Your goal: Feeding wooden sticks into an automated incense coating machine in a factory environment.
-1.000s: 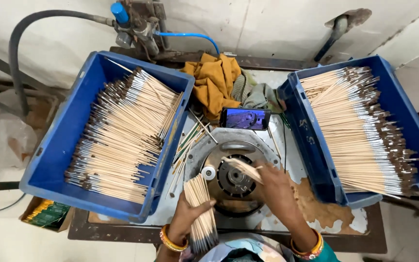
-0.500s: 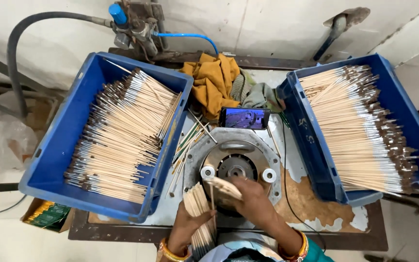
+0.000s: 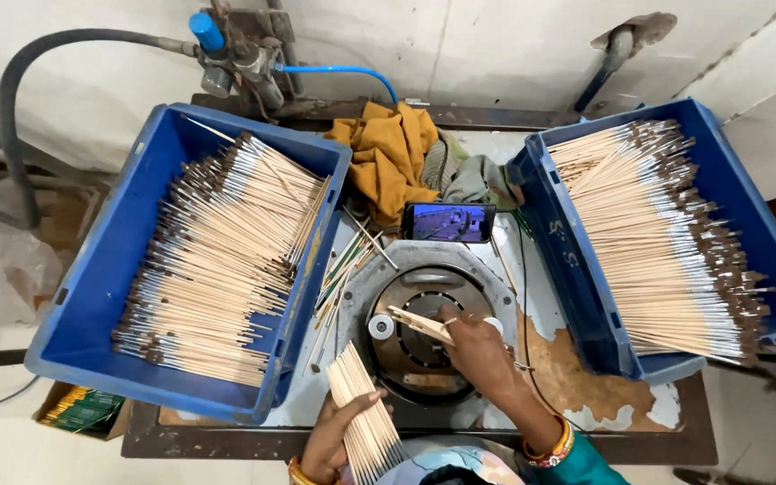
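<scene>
My left hand (image 3: 334,440) grips a bundle of thin wooden sticks (image 3: 361,409) near the table's front edge. My right hand (image 3: 478,355) holds a single wooden stick (image 3: 419,325) laid across the round metal machine plate (image 3: 433,332) at the table's middle. A blue crate (image 3: 92,296) on the left holds several brushes with dark tips (image 3: 217,251). A second blue crate (image 3: 577,278) on the right holds similar brushes (image 3: 666,233).
A phone (image 3: 448,222) lies behind the machine plate, with orange and grey cloths (image 3: 392,153) further back. Loose sticks (image 3: 339,278) lie between the left crate and the plate. A grey hose (image 3: 20,99) and blue air fitting (image 3: 226,54) sit at the back wall.
My right hand drew back toward me with a stick, then moved onto the plate's centre again. The bundle in my left hand stayed near the front edge.
</scene>
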